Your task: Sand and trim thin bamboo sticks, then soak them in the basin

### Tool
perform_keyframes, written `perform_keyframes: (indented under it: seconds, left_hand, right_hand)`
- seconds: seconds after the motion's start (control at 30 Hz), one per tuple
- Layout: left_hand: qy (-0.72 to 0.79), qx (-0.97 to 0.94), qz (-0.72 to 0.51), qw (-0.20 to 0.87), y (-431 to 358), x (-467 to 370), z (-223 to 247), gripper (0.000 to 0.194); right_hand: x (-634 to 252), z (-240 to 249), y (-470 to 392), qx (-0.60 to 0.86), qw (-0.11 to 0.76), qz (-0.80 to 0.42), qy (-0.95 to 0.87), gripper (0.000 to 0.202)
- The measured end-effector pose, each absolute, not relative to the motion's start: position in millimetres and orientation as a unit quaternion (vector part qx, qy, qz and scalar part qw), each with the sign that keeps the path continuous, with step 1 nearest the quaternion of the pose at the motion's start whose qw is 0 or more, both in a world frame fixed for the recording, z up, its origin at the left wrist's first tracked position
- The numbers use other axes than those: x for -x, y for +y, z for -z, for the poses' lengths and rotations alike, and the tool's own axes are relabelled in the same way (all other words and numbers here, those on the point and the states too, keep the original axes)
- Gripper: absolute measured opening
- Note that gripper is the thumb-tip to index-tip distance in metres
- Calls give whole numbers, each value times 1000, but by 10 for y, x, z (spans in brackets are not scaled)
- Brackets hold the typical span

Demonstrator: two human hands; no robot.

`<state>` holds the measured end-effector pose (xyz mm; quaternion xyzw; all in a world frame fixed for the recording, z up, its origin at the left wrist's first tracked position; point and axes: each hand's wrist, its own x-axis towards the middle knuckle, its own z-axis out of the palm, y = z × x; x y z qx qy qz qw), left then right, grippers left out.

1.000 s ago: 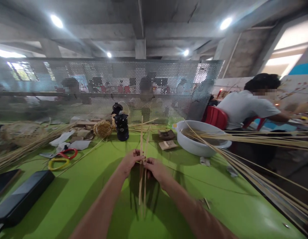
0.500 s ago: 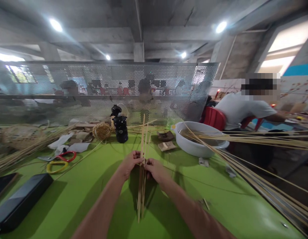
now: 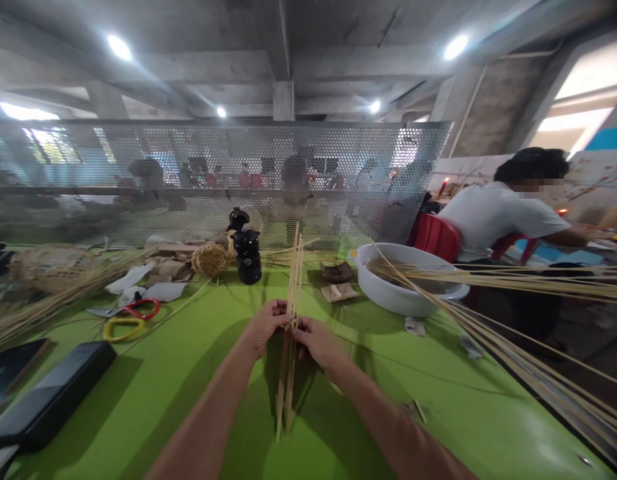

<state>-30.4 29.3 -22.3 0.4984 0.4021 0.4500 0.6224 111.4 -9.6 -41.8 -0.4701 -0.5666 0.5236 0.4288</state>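
Note:
Several narrow, pale bamboo strips [image 3: 283,393] stand lengthwise before me, reaching from near my body up past my hands. My left hand [image 3: 268,327] pinches them near their middle, its thumb across the front. Close beside it, my right hand [image 3: 311,340] has thumb and fingers closed on the same strips from the right. The fingertips almost meet, and the exact crossing of the strips between them is too small to make out. Below the hands the strips lie slightly apart over the green table [image 3: 188,400].
To the right, a white basin [image 3: 408,303] holds long strips that extend past the table edge. Scissors [image 3: 131,320], a black case [image 3: 53,393] and a phone [image 3: 18,367] lie left. A black bottle [image 3: 248,257] stands ahead by a woven ball [image 3: 210,260]. A co-worker [image 3: 493,213] sits right.
The whole view has shifted slightly, so things appear a little farther right. Both hands keep their grip on the strips, with hardly any movement.

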Motion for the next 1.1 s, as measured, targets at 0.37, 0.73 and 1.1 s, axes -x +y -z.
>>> perform_keyframes:
  seconds: [0.37,0.73,1.1]
  left_hand:
    - [369,-505,-463,628,265,263,194,47]
    - [326,-569,-485,578,116,331,-143,54]
    - [350,-563,-474,580,166,340,-49,44]
  right_hand:
    - [-1115,401,-103,466,430,-524,-569,34]
    - [-1513,-485,-329,437,575,-285,-631,28]
    - [-1595,-221,-177,521,440,-167,-712,17]
